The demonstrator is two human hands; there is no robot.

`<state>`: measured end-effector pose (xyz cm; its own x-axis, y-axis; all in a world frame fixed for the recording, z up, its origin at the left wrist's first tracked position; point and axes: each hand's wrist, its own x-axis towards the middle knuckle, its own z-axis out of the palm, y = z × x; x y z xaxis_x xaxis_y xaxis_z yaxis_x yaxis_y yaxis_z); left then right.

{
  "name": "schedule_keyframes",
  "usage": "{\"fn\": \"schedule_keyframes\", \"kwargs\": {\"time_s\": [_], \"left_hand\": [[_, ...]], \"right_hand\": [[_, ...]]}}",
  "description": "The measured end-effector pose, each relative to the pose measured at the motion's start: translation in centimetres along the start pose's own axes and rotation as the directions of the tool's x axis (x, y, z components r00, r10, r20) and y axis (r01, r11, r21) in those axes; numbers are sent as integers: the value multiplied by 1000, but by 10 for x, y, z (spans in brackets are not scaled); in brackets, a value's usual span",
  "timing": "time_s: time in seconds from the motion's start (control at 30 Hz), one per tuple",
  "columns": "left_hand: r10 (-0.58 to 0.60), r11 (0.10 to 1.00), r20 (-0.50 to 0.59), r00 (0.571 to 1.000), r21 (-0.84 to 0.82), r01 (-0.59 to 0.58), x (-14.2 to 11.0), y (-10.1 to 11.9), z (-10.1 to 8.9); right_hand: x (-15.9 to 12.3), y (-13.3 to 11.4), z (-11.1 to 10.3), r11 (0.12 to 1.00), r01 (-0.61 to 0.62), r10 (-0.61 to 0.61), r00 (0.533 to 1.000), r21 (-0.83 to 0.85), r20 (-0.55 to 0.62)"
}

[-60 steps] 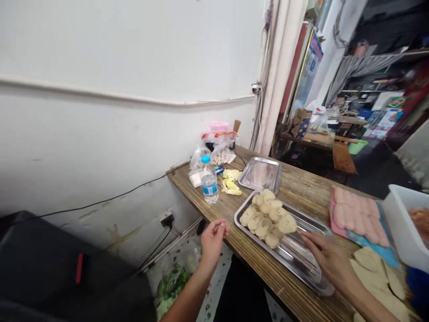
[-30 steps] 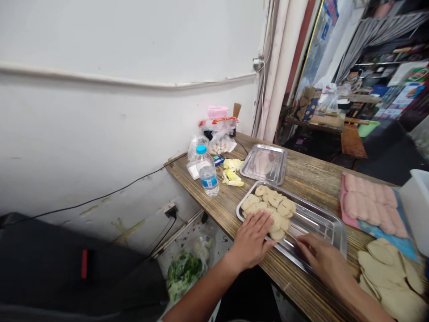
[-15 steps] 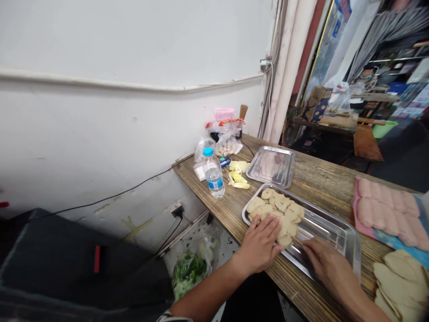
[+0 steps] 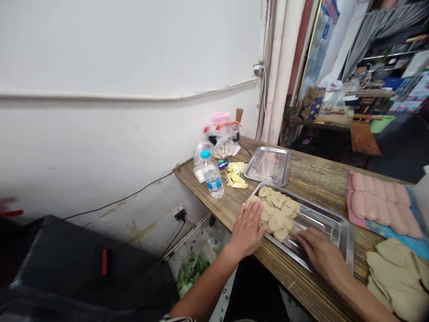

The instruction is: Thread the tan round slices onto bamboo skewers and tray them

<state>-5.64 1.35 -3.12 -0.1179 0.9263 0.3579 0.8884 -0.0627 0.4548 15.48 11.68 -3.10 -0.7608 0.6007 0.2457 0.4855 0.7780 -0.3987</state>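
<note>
A steel tray [image 4: 326, 219] on the wooden counter [image 4: 311, 179] holds several pale round food slices [image 4: 279, 210] threaded on thin wooden skewers [image 4: 306, 228]. My left hand [image 4: 248, 228] lies flat with fingers stretched over the tray's near left corner, touching the slices. My right hand [image 4: 317, 250] rests in the tray on the bare skewer ends, fingers curled down on them.
A second steel tray [image 4: 268, 165] lies behind. A water bottle [image 4: 212, 175], yellow leaf scraps [image 4: 235, 174] and plastic bags [image 4: 223, 141] sit at the far left. Pink slices [image 4: 380, 201] and tan slices [image 4: 395, 277] lie to the right. A bag of greens [image 4: 191, 273] sits on the floor.
My left hand came up from below the counter onto the slices in the tray, then slid toward the tray's left corner. My right hand stayed on the skewer ends.
</note>
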Motion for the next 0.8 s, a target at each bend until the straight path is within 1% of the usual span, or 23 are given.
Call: {"fn": "schedule_keyframes", "kwargs": {"time_s": [0.13,0.27,0.4,0.63,0.73,0.8], "left_hand": [[14,998,42,999,62,-16,3,-10,1],[5,998,61,998,69,-10,3,-9,4],[12,998,58,998,67,-16,3,-8,6],[21,968,96,995,247,-44,3,-12,11],[30,960,98,995,275,-57,2,-13,12],[35,961,79,996,272,-55,3,-15,11]], "right_hand": [[-1,0,0,1000,-8,8,1000,-3,-5],[-1,1,-1,1000,-4,4,1000,-8,-14],[-1,4,0,1000,9,-9,1000,-4,-11],[1,10,9,1000,14,-14,1000,11,-1],[2,10,9,1000,20,-20,1000,15,-5],[2,10,7,1000,26,-26,1000,15,-9]]}}
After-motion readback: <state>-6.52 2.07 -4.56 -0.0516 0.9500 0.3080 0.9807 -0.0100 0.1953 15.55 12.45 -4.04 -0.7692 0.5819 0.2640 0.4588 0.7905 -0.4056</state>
